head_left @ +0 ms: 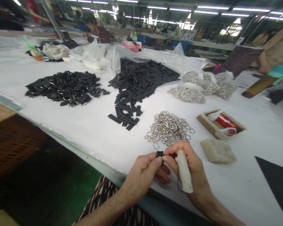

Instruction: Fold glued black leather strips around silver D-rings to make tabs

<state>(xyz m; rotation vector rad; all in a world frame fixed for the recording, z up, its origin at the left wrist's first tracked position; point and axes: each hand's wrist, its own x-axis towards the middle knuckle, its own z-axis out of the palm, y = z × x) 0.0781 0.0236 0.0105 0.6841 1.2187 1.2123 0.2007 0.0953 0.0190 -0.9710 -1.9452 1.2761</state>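
My left hand [147,169] pinches a small folded black strip [159,153] between thumb and fingers. My right hand [191,160] is closed around a white-handled tool [185,172]; a thin dark loop hangs along its handle. The thumb and forefinger of that hand meet at the strip's right edge. What the tool's working end looks like cannot be made out. Just beyond both hands lies a heap of silver metal rings [168,127]. Loose flat black strips [124,113] spread from a larger pile behind it.
At the left sits a heap of black tabs with rings [68,88]. Bagged rings [198,84] lie farther back. To the right are a small open box [200,121] with a red tube, a pale waxy block [218,151] and a black sheet [275,182]. A person stands far right.
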